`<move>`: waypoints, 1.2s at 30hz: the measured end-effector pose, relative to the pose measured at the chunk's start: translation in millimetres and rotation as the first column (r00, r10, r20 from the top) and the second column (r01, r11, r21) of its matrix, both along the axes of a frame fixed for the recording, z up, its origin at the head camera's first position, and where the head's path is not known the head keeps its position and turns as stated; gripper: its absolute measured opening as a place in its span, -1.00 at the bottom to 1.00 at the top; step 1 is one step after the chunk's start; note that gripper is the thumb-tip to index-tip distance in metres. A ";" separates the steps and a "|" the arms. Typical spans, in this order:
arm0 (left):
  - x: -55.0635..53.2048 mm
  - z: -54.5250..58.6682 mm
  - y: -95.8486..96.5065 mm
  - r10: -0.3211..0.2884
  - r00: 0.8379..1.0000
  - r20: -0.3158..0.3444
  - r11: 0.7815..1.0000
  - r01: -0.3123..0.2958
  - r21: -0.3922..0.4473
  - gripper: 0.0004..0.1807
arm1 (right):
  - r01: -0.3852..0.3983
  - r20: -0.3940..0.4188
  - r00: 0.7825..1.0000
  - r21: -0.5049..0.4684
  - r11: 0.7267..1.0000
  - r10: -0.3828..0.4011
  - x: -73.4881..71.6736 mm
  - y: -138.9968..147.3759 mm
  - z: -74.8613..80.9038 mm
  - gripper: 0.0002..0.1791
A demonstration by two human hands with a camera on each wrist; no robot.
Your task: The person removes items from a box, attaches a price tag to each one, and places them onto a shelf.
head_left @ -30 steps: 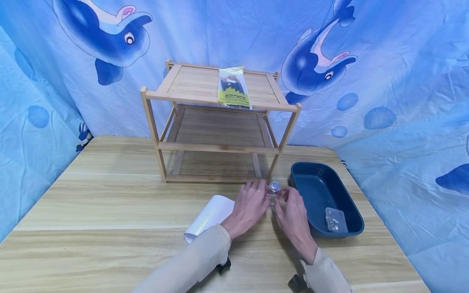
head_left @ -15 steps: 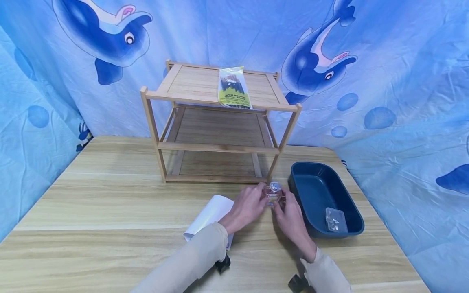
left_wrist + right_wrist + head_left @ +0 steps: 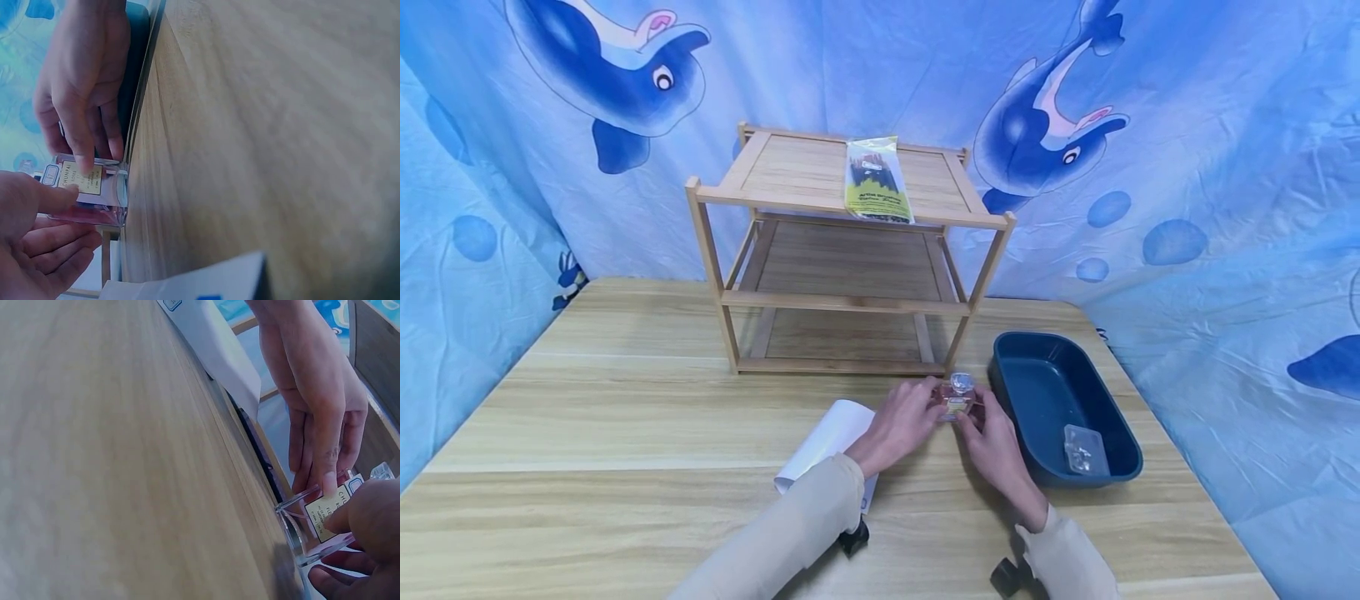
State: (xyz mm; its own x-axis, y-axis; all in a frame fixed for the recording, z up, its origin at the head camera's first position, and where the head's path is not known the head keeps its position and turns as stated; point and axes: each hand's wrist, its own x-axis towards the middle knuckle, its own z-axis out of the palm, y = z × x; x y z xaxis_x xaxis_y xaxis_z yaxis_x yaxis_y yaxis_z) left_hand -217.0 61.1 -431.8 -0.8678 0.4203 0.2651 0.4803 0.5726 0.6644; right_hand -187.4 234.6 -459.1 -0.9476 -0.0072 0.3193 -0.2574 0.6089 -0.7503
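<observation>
A small clear perfume bottle (image 3: 956, 403) with pink liquid and a faceted clear stopper (image 3: 962, 382) stands upright on the table, just in front of the rack. My left hand (image 3: 901, 423) holds its left side, thumb on the front label (image 3: 91, 182) and fingers at the side and behind. From the right, my right hand (image 3: 997, 443) pinches it, its thumb also on the label. In the right wrist view the pale label (image 3: 320, 520) carries print, partly covered by both thumbs. The bottle's back is hidden.
A rolled white sheet (image 3: 827, 442) lies beside my left forearm. The dark blue bin (image 3: 1041, 400) at right contains a small clear plastic case (image 3: 1086, 451). Behind stands a three-tier wooden rack (image 3: 850, 304), a packet of artist brushes (image 3: 877, 180) on top.
My left hand has shifted a little left and down along the bottle, its fingers lower. More of the bottle's front and label now shows. The bottle stays about where it was.
</observation>
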 end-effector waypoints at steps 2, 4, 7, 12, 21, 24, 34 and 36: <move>0.3 0.2 -0.5 -0.003 1.000 0.004 1.000 0.003 -0.003 -0.66 | -0.005 0.002 1.000 -0.007 1.000 0.005 -0.2 0.2 -0.6 -0.53; 0.4 0.7 -0.9 -0.007 1.000 0.008 1.000 0.007 -0.012 -0.66 | -0.011 -0.001 1.000 -0.018 1.000 0.011 -0.3 0.4 -1.5 -0.54; 0.0 0.8 -1.6 -0.016 1.000 0.002 0.999 0.017 -0.030 -0.64 | -0.017 -0.012 1.000 -0.039 0.999 0.017 0.4 0.7 -3.2 -0.56; -0.3 1.9 -3.5 -0.037 0.999 -0.036 0.998 0.036 -0.047 -0.65 | -0.024 -0.033 0.999 -0.062 0.998 0.022 1.0 1.0 -5.7 -0.58; -0.5 7.3 -6.2 -0.067 0.997 -0.041 0.997 0.066 -0.047 -0.70 | -0.030 0.001 1.000 -0.099 0.995 0.030 4.0 0.9 -0.5 -0.57; -0.8 11.4 -8.0 -0.071 0.997 -0.031 0.997 0.070 -0.044 -0.75 | -0.033 0.006 0.999 -0.114 0.993 0.034 4.9 1.6 1.3 -0.56; -1.1 28.6 -27.0 -0.144 0.988 0.053 0.990 0.144 0.009 -0.83 | -0.075 -0.059 0.996 -0.141 0.987 0.067 12.2 -3.3 6.3 -0.58; -0.6 30.2 -33.2 -0.161 0.985 0.068 0.987 0.160 0.022 -0.76 | -0.094 -0.076 0.994 -0.150 0.984 0.083 15.2 -5.5 8.1 -0.59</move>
